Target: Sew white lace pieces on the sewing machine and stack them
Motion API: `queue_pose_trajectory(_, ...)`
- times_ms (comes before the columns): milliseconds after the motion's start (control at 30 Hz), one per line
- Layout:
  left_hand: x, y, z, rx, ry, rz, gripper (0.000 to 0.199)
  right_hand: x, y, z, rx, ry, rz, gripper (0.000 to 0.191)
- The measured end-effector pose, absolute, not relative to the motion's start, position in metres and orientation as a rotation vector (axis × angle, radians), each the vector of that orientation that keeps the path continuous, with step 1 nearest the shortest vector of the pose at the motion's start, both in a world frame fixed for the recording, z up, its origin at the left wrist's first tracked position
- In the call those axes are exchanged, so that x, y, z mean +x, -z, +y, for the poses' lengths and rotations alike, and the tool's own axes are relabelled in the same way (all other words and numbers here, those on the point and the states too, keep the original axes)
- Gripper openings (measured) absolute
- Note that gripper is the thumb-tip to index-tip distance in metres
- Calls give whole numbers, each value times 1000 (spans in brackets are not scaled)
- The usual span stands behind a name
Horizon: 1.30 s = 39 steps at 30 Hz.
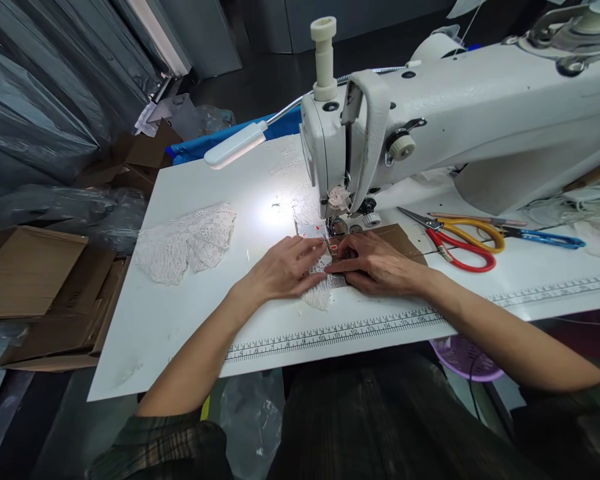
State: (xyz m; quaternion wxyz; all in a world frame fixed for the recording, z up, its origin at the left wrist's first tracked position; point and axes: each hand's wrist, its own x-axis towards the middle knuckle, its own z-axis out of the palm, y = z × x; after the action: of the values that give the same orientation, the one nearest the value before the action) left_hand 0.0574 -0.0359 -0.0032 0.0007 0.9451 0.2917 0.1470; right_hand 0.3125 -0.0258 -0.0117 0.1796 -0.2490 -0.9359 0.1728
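My left hand [283, 270] lies flat on a small piece of white lace [320, 293] on the white table [190, 320], fingers pointing toward the needle. My right hand [375, 265] presses the same lace from the right, fingertips just in front of the presser foot [336, 228] of the white sewing machine [430, 127]. A brown cardboard piece [400, 237] lies under and behind my right hand. The lace runs from under the foot back toward me between both hands.
A pile of white lace [185, 243] lies at the table's left. Red, yellow and blue scissors [460, 243] rest to the right of the machine. A lamp [235, 143] shines on the needle area. Cardboard boxes [35, 293] stand on the floor at left. A purple basket [463, 357] sits under the table.
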Motion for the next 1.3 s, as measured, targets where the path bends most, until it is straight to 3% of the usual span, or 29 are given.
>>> queue_pose_trajectory(200, 76, -7, -55, 3029, -234, 1126, 50, 320, 12, -9, -717, -619, -2493, 35)
queue_pose_trajectory(333, 69, -18, -68, 2997, -294, 1242, 29, 320, 7, 6, -864, -553, -2562, 41)
queue_pose_trajectory(467, 60, -19, -83, 2836, -401, 968, 16, 312, 4, 9, -940, -452, -2744, 43)
queue_pose_trajectory(633, 59, -4, -90, 2678, -619, 874, 13, 308, 11, 4, -1044, -330, -2766, 46)
queue_pose_trajectory(1000, 60, 2, -92, 2630, -893, 925, 4, 324, 14, 13, -1027, -756, -2316, 40)
queue_pose_trajectory(1300, 59, 8, -89, 2623, -849, 894, 6, 321, 7, 2, -1039, -686, -2360, 42)
